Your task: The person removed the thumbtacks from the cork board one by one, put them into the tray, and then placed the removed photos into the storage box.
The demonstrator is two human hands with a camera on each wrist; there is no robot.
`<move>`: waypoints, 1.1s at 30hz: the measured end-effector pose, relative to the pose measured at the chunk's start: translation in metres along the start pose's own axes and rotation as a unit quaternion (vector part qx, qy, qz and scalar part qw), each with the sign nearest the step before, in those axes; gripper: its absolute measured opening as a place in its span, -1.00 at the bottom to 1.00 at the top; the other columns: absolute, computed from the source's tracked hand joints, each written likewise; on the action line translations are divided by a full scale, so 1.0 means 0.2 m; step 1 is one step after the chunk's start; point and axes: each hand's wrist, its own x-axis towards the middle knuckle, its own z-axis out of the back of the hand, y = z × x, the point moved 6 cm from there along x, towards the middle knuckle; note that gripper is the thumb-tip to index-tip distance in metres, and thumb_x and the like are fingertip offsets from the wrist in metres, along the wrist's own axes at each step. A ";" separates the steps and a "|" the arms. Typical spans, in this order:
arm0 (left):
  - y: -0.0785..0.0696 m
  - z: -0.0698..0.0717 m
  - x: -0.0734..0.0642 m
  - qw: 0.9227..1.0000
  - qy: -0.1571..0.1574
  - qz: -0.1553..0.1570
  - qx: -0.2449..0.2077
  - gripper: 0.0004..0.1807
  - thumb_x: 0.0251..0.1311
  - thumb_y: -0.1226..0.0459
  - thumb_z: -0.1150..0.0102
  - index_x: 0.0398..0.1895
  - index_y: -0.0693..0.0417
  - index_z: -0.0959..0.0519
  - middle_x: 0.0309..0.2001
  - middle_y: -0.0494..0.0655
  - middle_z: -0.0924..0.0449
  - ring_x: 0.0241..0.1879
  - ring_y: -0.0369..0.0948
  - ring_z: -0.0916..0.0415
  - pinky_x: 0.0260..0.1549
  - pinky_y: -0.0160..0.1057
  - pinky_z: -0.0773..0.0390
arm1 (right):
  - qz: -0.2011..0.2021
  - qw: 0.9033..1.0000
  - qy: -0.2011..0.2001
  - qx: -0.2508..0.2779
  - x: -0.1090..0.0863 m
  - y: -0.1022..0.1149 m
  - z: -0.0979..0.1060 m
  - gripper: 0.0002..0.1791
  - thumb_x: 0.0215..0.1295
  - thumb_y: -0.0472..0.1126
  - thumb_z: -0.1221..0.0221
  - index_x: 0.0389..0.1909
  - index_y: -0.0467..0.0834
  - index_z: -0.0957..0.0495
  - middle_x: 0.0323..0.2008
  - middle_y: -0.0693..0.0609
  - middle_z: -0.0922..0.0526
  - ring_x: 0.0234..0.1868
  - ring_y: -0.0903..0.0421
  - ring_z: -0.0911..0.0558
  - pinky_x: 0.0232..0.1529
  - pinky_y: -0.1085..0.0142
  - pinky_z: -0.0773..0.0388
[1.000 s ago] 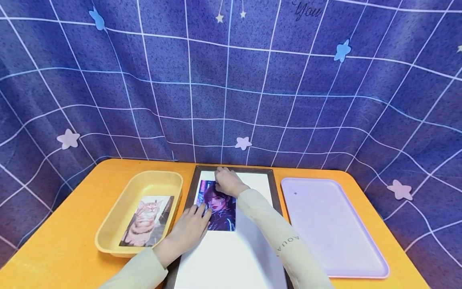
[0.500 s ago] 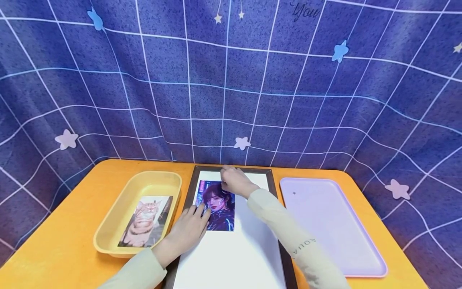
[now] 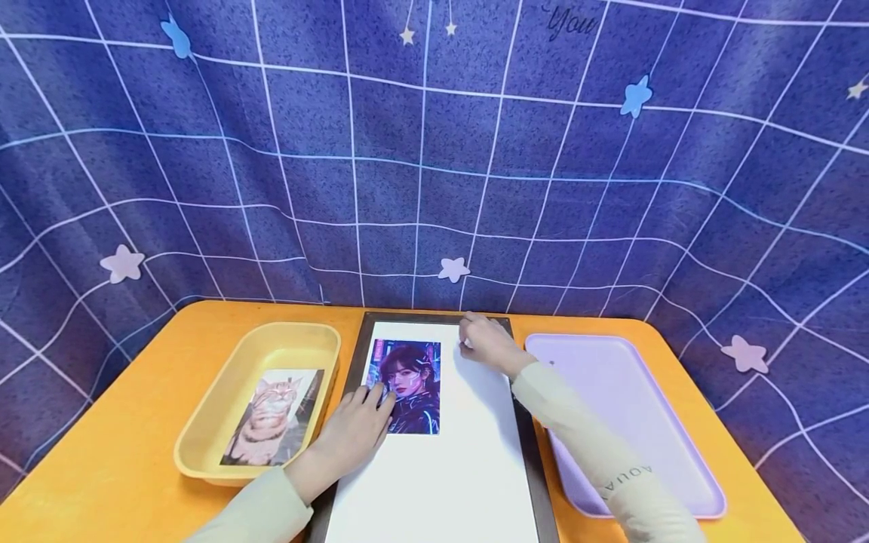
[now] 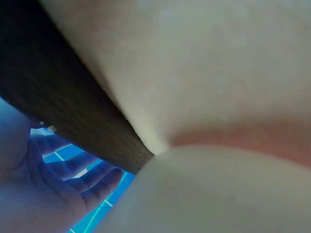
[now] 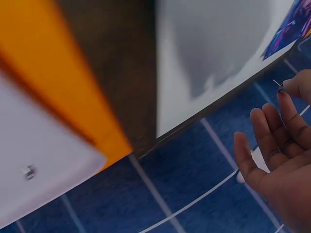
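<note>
R hand (image 3: 490,343): thumb + index pinch a tiny dark pin (image 5: 280,88), thin pale shank poking out; other fingers loosely bent. L hand (image 3: 357,426): not grasping anything, fingers laid fairly straight over the near-left part of the print (image 3: 410,369). Print lies on the white board (image 3: 468,483), right under L fingertips & left of R hand. Dark frame (image 3: 535,467) edges the board, running beneath L wrist. Tray (image 3: 624,392) sits right of R hand, w/ a small bit (image 5: 28,172) on it; box (image 3: 237,385) is left of L hand, cat print (image 3: 271,422) inside.

Risks, as I'd judge: pin's v. small & held only by the tips, so a slack pinch could drop it on the board or over the far edge near R hand; too firm a push w/ the shank askew might bend it or prick a finger. If print's loose, a twitch of L hand could skew it. R sleeve (image 3: 597,460) hangs over tray, so a low sweep might nudge the bit.

Hard to see: pin's hidden by R fingers in head view; can't tell if R fingertips touch board. Part of print's left edge is under L hand, so can't say if anything fixes it there. Near end of board cut off. L wrist view mostly blur. Bit too blurry to ID.
</note>
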 end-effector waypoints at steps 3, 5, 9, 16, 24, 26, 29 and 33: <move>0.00 0.00 0.00 1.000 0.001 0.001 -0.002 -0.61 0.26 0.12 0.03 0.06 0.13 -0.44 -0.03 0.11 -0.46 -0.11 -0.01 -0.43 -0.14 -0.06 -0.50 | -0.009 1.000 -0.010 0.005 -0.06 -0.07 0.02 -0.91 -0.01 -0.28 -0.23 -0.47 -0.20 -0.53 -0.38 0.00 -0.50 -0.31 0.06 -0.54 -0.32 0.22 -0.54; 0.00 0.00 0.00 1.000 0.003 0.003 -0.004 -0.61 0.26 0.12 0.03 0.06 0.13 -0.44 -0.03 0.11 -0.46 -0.11 -0.01 -0.43 -0.14 -0.05 -0.50 | -0.015 1.000 -0.019 0.006 -0.10 -0.11 0.03 -0.91 -0.03 -0.29 -0.23 -0.48 -0.20 -0.52 -0.39 0.00 -0.49 -0.34 0.07 -0.54 -0.35 0.23 -0.53; 0.00 0.00 0.00 1.000 0.007 0.004 -0.006 -0.61 0.27 0.12 0.04 0.07 0.13 -0.44 -0.02 0.11 -0.46 -0.11 -0.01 -0.43 -0.13 -0.05 -0.50 | -0.032 0.999 -0.032 0.003 -0.17 -0.21 0.05 -0.90 -0.05 -0.28 -0.24 -0.52 -0.16 -0.50 -0.42 0.04 -0.46 -0.39 0.11 -0.50 -0.39 0.25 -0.48; 0.00 -0.02 0.00 1.000 0.012 0.002 0.000 -0.60 0.27 0.10 0.05 0.08 0.12 -0.43 -0.01 0.10 -0.46 -0.10 -0.02 -0.43 -0.11 -0.06 -0.49 | -0.067 0.997 -0.039 0.011 -0.31 -0.36 0.06 -0.89 -0.09 -0.29 -0.25 -0.56 -0.14 -0.48 -0.48 0.04 -0.45 -0.43 0.10 -0.48 -0.41 0.18 -0.45; 0.01 -0.02 0.01 1.000 0.007 0.000 0.003 -0.60 0.27 0.09 0.05 0.08 0.11 -0.43 -0.01 0.10 -0.45 -0.09 -0.01 -0.43 -0.11 -0.06 -0.49 | -0.089 0.995 -0.050 0.012 -0.43 -0.49 0.07 -0.93 -0.10 -0.29 -0.23 -0.54 -0.18 -0.54 -0.45 -0.02 -0.51 -0.38 0.00 -0.53 -0.34 0.10 -0.48; 0.01 -0.02 0.00 1.000 0.006 0.000 0.004 -0.60 0.27 0.09 0.04 0.08 0.11 -0.43 -0.02 0.09 -0.46 -0.10 -0.01 -0.43 -0.11 -0.06 -0.50 | -0.091 0.994 -0.053 0.011 -0.46 -0.51 0.07 -0.92 -0.12 -0.29 -0.24 -0.56 -0.18 -0.53 -0.45 -0.04 -0.51 -0.38 -0.01 -0.53 -0.36 0.11 -0.48; 0.01 -0.01 0.00 1.000 0.004 0.001 0.002 -0.60 0.27 0.10 0.04 0.08 0.11 -0.44 -0.02 0.10 -0.46 -0.10 -0.01 -0.43 -0.12 -0.06 -0.50 | -0.097 0.994 -0.052 0.016 -0.50 -0.54 0.07 -0.90 -0.12 -0.28 -0.25 -0.56 -0.19 -0.52 -0.46 -0.05 -0.51 -0.36 -0.03 -0.53 -0.37 0.09 -0.47; 0.00 -0.01 0.00 1.000 0.002 0.000 0.002 -0.60 0.27 0.10 0.04 0.07 0.12 -0.44 -0.03 0.10 -0.47 -0.11 -0.01 -0.44 -0.13 -0.06 -0.51 | -0.104 0.994 -0.044 0.015 -0.54 -0.58 0.06 -0.91 -0.12 -0.29 -0.24 -0.57 -0.19 -0.52 -0.46 -0.04 -0.50 -0.35 -0.03 -0.53 -0.37 0.08 -0.47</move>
